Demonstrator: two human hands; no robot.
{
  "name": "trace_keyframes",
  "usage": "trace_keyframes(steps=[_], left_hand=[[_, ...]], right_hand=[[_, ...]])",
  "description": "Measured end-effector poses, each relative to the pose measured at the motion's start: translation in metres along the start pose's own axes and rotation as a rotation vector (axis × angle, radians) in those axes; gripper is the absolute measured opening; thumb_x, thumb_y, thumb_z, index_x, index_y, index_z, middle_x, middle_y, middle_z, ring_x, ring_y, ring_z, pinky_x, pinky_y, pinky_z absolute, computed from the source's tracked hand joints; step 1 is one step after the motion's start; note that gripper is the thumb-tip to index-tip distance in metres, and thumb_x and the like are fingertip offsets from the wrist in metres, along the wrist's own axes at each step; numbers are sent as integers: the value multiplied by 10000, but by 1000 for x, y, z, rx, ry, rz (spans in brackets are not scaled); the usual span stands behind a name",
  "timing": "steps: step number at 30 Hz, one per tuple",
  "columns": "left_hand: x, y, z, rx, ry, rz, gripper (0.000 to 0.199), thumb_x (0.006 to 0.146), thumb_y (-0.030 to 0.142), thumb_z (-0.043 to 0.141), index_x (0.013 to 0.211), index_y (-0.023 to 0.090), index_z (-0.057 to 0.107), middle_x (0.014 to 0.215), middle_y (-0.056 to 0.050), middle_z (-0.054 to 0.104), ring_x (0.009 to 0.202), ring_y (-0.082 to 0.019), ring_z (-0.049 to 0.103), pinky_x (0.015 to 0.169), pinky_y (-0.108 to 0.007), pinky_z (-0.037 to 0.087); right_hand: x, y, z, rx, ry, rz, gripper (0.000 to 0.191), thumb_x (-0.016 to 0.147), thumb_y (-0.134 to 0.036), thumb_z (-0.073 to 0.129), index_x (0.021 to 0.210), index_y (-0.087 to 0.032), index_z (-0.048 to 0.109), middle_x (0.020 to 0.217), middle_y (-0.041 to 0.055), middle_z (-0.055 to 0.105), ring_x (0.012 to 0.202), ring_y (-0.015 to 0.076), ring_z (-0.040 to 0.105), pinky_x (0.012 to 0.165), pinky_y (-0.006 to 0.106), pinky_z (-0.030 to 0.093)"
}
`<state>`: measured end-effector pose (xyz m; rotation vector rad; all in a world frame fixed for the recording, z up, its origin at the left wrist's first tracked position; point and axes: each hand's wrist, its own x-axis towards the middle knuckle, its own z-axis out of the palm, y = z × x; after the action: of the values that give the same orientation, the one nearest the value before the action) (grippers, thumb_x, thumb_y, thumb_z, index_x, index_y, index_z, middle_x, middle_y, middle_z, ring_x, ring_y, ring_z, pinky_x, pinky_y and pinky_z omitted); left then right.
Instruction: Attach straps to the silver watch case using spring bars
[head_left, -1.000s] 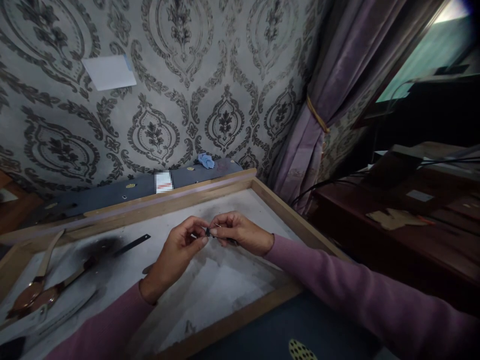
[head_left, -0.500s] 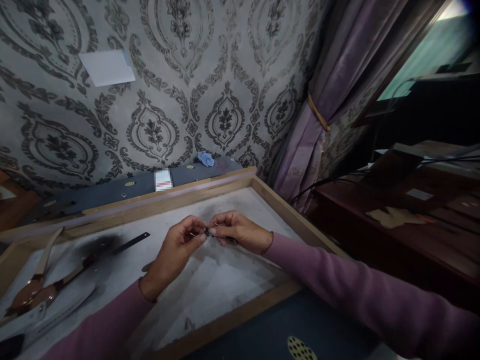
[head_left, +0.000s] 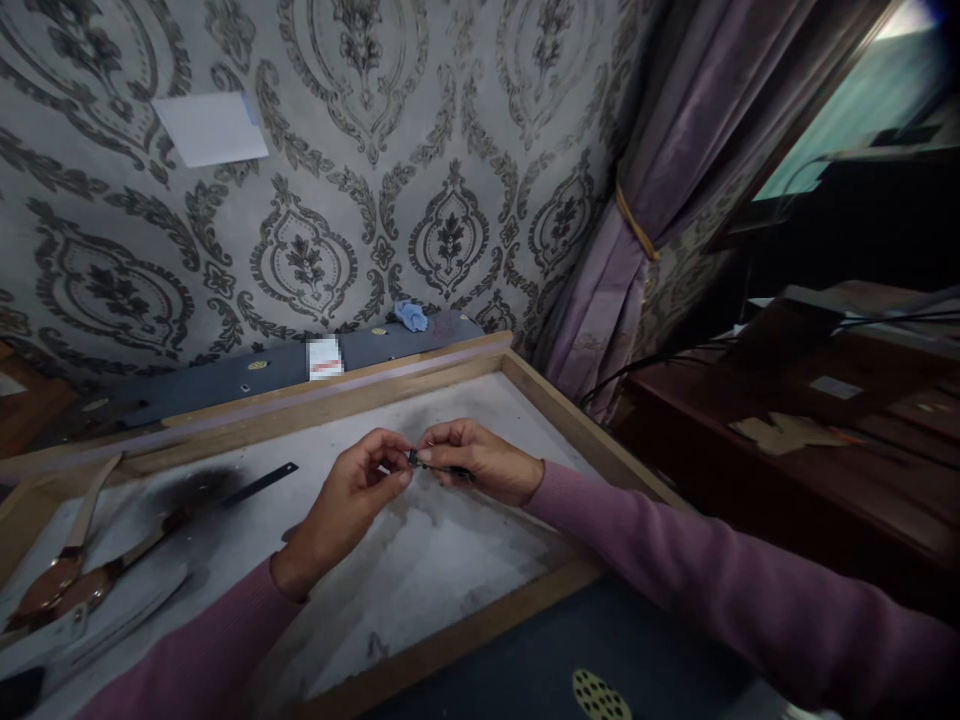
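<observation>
A small dark piece, too small to name, is pinched between my two hands over the white-lined tray. My left hand closes its thumb and fingertips on the piece from the left. From the right, my right hand grips it in the same way, with a thin dark part showing under its fingers. Two wristwatches with brownish faces, a nearer watch and a farther watch, lie at the tray's left. A dark flat strip with a small hole at its end lies between them and my left hand.
A raised wooden rim surrounds the tray. Behind it, a small white packet and a crumpled blue cloth lie against the patterned wall. A purple curtain hangs at the right, beside a dark red desk with cables and papers.
Both hands stay almost in place, with the small dark piece turned slightly between the fingertips. The view has shifted a little; nothing else has visibly moved.
</observation>
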<state>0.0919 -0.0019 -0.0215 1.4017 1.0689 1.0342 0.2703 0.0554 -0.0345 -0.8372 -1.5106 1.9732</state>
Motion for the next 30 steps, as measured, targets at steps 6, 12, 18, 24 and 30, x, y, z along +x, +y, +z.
trace_keyframes(steps=[6, 12, 18, 24, 30], left_hand=[[-1, -2, 0, 57, 6, 21, 210, 771, 245, 640, 951, 156, 579, 797, -7, 559, 753, -144, 512, 687, -256, 414], [-2, -4, 0, 115, 24, 39, 174, 788, 246, 609, 933, 156, 581, 807, -10, 557, 756, -144, 515, 675, -254, 422], [-1, -7, -1, 136, 35, 62, 154, 815, 255, 595, 939, 165, 580, 851, -19, 567, 789, -151, 528, 687, -258, 426], [-2, -7, -1, 128, 29, 68, 127, 817, 244, 588, 917, 168, 574, 853, -22, 579, 794, -156, 534, 703, -269, 423], [-3, -6, 0, 135, 24, 50, 153, 808, 249, 590, 932, 163, 569, 837, -18, 560, 764, -149, 520, 673, -267, 415]], right_hand=[[1, 1, 1, 37, -11, 12, 217, 699, -337, 683, 725, -146, 582, 441, -72, 508, 355, 39, 298, 374, 209, 128], [1, 0, 3, 53, -17, 51, 210, 693, -329, 679, 717, -145, 578, 441, -68, 510, 341, 37, 295, 363, 210, 103], [2, -1, 5, 52, -11, 53, 232, 697, -348, 685, 703, -144, 575, 439, -64, 504, 351, 37, 288, 372, 210, 95], [3, -1, 5, 15, 1, 47, 260, 710, -379, 691, 698, -141, 586, 426, -69, 493, 342, 38, 287, 369, 214, 107], [4, 2, 4, 30, 10, 36, 234, 701, -347, 703, 713, -139, 597, 444, -63, 514, 362, 38, 308, 382, 211, 125]])
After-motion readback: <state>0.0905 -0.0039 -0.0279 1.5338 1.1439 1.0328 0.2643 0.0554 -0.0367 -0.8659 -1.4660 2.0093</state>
